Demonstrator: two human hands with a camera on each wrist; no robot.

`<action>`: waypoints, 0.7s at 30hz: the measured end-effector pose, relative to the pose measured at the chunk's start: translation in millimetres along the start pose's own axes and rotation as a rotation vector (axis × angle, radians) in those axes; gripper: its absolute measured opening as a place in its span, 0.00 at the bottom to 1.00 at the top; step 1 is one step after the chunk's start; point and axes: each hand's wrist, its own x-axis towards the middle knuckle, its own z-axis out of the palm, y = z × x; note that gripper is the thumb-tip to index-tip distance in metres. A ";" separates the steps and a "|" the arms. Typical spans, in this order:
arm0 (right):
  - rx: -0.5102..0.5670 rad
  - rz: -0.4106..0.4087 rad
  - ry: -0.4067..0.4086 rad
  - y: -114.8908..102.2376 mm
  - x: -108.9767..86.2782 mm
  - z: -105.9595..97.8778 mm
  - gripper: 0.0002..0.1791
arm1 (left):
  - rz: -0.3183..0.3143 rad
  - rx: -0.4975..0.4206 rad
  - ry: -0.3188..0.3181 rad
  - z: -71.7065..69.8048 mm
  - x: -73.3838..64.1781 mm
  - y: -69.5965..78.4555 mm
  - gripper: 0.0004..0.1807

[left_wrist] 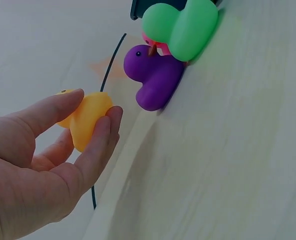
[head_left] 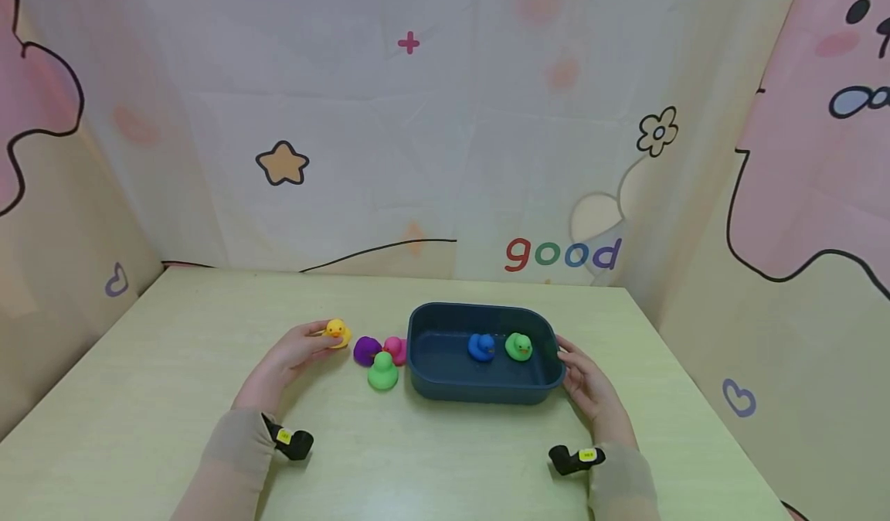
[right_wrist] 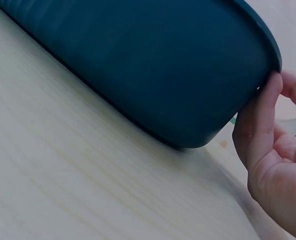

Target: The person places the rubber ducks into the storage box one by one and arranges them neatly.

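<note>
My left hand (head_left: 302, 349) pinches a yellow rubber duck (head_left: 337, 333) between thumb and fingertips, just above the table. Right beside it a purple rubber duck (head_left: 367, 351), a pink rubber duck (head_left: 395, 349) and a green rubber duck (head_left: 383, 372) stand close together. They are left of a dark blue rectangular container (head_left: 480, 392). Inside the container sit a blue rubber duck (head_left: 481, 347) and a second green rubber duck (head_left: 518, 347). My right hand (head_left: 587, 382) holds the container's right end at the rim; in the right wrist view its fingers (right_wrist: 268, 102) bend against the wall.
The pale wooden table (head_left: 431, 459) meets a printed cloth backdrop (head_left: 445, 142) at the back and sides. Each wrist carries a small black camera, the left camera (head_left: 295, 442) and the right camera (head_left: 573, 459).
</note>
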 end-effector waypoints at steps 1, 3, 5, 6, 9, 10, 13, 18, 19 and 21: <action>-0.001 -0.002 0.004 -0.3 -0.5 0.0 0.23 | -0.006 0.018 0.007 1.7 0.2 1.9 0.39; -0.013 -0.001 0.005 -1.2 -1.7 1.4 0.23 | -0.033 0.068 0.036 7.2 -1.4 8.2 0.38; -0.038 -0.004 0.005 -2.1 -2.6 3.4 0.22 | -0.033 0.089 0.045 10.4 -2.9 13.8 0.37; -0.051 -0.001 0.004 -2.6 -2.9 4.5 0.22 | -0.034 0.094 0.049 11.8 -3.7 16.6 0.36; -0.082 0.008 0.007 -3.4 -2.7 7.5 0.21 | -0.033 0.098 0.055 12.9 -4.9 21.4 0.37; -0.091 0.010 0.011 -3.7 -2.8 8.1 0.21 | -0.031 0.094 0.054 13.5 -4.0 22.4 0.36; -0.096 0.014 0.031 -4.7 -3.5 8.8 0.21 | -0.024 0.076 0.046 17.7 1.6 25.1 0.37; -0.098 0.019 0.035 -5.2 -3.5 8.3 0.20 | -0.024 0.051 0.043 32.5 13.4 34.5 0.36; -0.096 0.020 0.036 -5.0 -3.4 8.1 0.20 | -0.026 0.051 0.042 36.0 15.4 36.9 0.36; -0.092 0.018 0.041 -4.5 -2.9 7.5 0.20 | -0.021 0.042 0.033 43.7 19.3 42.0 0.35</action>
